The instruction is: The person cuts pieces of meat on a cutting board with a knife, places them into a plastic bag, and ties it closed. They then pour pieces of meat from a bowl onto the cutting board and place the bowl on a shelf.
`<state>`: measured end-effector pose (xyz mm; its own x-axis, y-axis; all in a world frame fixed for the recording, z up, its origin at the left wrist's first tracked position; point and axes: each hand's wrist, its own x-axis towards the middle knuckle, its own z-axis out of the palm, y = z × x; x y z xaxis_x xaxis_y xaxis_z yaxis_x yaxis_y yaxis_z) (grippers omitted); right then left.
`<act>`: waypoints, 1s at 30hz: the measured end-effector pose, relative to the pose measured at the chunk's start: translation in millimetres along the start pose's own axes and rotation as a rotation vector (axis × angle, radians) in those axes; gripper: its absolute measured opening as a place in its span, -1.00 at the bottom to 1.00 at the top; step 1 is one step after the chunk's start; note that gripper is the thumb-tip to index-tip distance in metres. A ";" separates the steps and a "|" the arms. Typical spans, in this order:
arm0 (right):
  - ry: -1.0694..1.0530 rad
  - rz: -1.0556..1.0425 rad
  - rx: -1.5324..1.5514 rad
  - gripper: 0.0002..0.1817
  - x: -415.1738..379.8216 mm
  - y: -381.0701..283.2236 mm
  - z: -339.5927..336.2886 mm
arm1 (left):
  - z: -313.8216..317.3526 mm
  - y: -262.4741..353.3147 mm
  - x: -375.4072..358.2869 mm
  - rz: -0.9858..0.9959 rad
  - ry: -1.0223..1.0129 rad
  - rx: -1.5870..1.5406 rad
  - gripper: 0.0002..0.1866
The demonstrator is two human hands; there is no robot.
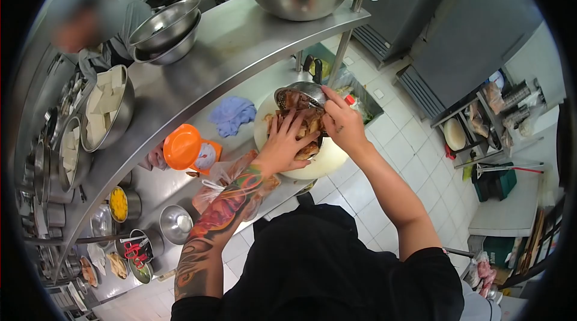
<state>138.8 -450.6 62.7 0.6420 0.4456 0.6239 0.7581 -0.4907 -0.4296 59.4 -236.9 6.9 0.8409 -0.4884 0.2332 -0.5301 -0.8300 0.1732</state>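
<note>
On a round cream cutting board (331,162) lies a pile of browned, cooked meat pieces (308,151). A metal bowl with what look like perforations (305,88) is tilted over the far side of the pile. My right hand (341,118) has its fingers closed on the right rim of this bowl. Spread across the meat, my left hand (287,141) touches it with its fingers apart. Part of the meat is hidden beneath that hand and the bowl. Just beyond the bowl, a black handle (312,66) sticks up.
A blue cloth (232,116), an orange scale (183,145) and a plastic bag (225,178) lie left of the board. Overhead, a steel shelf (240,42) carries a large bowl (300,6) of bagged browned meat. Another person (99,27) stands beyond the shelf.
</note>
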 end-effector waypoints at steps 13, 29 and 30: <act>-0.035 0.013 -0.014 -0.83 0.4 -2.2 -4.7 | 16.4 -26.1 2.4 0.055 -0.008 -0.065 -0.10; 0.157 0.557 0.182 -0.48 2.0 69.3 -24.6 | 15.0 -16.4 1.5 0.028 -0.011 -0.077 -0.34; 0.159 0.558 0.180 -0.48 -1.1 72.9 -22.9 | 18.3 -17.3 1.5 0.022 0.000 -0.111 -0.35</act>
<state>190.7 -504.0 45.6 0.9335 0.0337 0.3569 0.3287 -0.4775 -0.8148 71.9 -228.2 -13.3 0.8289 -0.5061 0.2382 -0.5572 -0.7843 0.2727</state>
